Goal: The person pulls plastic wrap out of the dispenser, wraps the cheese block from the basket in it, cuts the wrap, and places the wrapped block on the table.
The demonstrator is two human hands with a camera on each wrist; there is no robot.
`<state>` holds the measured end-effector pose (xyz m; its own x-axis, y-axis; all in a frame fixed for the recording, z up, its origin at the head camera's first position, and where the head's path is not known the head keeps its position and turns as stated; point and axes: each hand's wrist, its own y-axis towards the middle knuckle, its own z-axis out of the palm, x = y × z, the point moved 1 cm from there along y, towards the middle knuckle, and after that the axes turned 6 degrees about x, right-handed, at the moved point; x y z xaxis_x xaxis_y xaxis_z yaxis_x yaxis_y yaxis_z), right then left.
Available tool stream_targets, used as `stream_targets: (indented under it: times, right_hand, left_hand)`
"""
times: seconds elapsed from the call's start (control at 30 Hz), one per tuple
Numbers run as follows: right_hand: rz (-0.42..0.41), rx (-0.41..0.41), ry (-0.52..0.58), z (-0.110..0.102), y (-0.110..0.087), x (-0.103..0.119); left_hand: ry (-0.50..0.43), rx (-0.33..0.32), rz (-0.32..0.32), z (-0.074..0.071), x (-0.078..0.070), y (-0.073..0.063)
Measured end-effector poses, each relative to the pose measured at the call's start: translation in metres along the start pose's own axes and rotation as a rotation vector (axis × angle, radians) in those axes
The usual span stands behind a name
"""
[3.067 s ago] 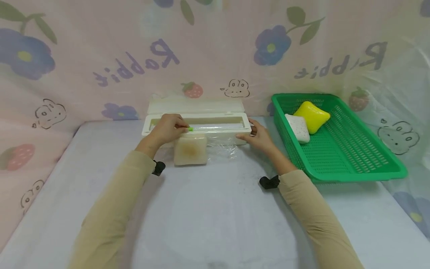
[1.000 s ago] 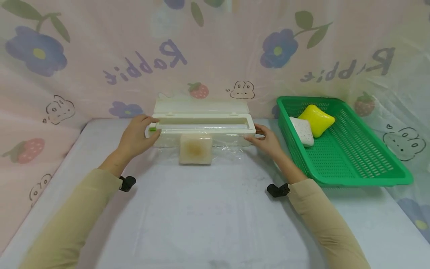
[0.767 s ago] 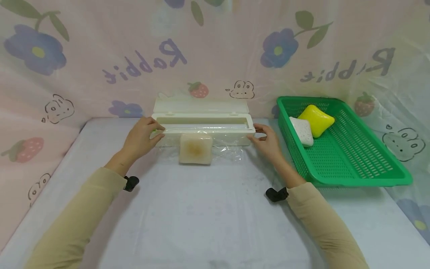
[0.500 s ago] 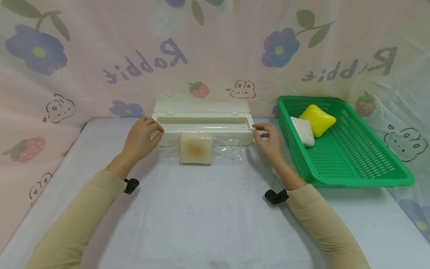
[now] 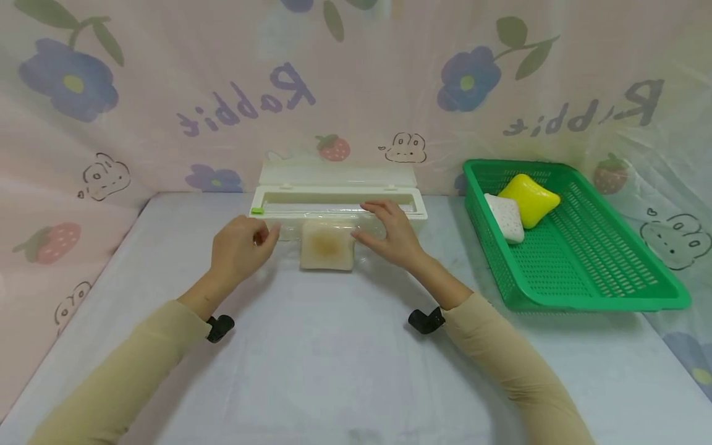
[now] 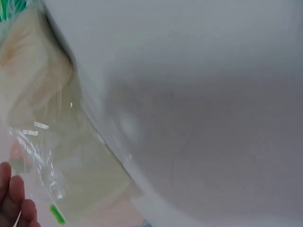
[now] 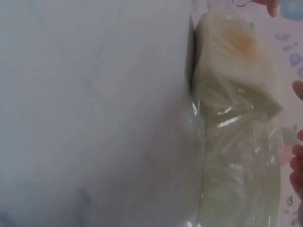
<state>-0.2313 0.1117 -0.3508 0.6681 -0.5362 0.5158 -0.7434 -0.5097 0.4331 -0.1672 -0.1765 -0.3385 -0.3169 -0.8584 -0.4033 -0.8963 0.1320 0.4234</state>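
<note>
Two hands are counted over one bench [image 5: 334, 358]. Leftmost, the left hand [image 5: 239, 250] is loosely curled, thumb apart from the fingers, with nothing seen in its grasp. Just beyond it, one green slider [image 5: 257, 211] sits at the left end of one white box [image 5: 334, 190], its lid [image 5: 336, 175] raised.

One bread slice [image 5: 328, 252] lies in front of the box, near its middle, under one sheet of clear film [image 7: 232, 137]; whether slice and box touch, I cannot tell. In my judgement the slice is light and soft, easily dented; the film is thin, slippery and liable to tear or cling. Recommended hold: the slice by its two side edges, low and lightly; the film by its free edges.

The right hand [image 5: 394, 238] is spread and holds nothing, its thumb close to the slice's right edge, contact uncertain. Rightmost, one green basket [image 5: 601, 305] contains one speckled white block [image 5: 507, 219] and one yellow cushion-shaped piece [image 5: 531, 201].
</note>
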Motion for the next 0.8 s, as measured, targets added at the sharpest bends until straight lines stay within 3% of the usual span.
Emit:
stream_targets:
  times: [0.23, 0.4, 0.57, 0.8]
  right_hand:
    - [0.009, 0.101, -0.065, 0.014, 0.013, 0.008]
    - [0.013, 0.141, -0.117, 0.022, 0.019, 0.011]
    - [0.018, 0.138, -0.145, 0.027, 0.021, 0.015]
    - [-0.044, 0.046, -0.084, 0.032, 0.02, 0.019]
  left_hand:
    - [-0.06, 0.403, -0.229, 0.015, -0.017, -0.008]
    - [-0.152, 0.57, -0.369, 0.023, -0.026, -0.012]
    - [-0.301, 0.617, -0.48, 0.029, -0.033, -0.015]
    - [-0.475, 0.561, -0.602, 0.038, -0.038, -0.016]
